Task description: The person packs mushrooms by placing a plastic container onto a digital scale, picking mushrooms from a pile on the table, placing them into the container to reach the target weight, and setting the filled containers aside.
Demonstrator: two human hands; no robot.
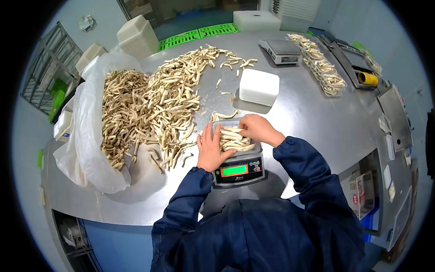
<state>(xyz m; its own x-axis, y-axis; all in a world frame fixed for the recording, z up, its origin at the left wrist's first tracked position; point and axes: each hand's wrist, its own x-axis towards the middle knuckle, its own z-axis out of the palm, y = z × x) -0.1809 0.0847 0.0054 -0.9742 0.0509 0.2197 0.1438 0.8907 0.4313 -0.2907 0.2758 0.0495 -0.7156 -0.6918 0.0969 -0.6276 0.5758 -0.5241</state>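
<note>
A digital scale [239,170] with a lit green display stands before me, bearing a clear plastic tray [226,123] filled with long pale mushrooms [236,140]. Along the tray's left side lies my left hand [210,150], fingers stretched out and thumb apart, touching the rim and the mushrooms. My right hand [259,128] reaches in from the right, its fingers bent and closed on a mushroom at the tray's upper right; its fingertips are partly hidden. A few loose mushrooms [224,115] lie just beyond the tray.
To the left, a big mushroom pile [156,104] spills from a clear plastic bag [84,131]. A stack of white trays [259,86] stands beyond my right hand. Farther back are a second scale [280,51], a row of filled trays [324,65] and a wrapping machine [351,63].
</note>
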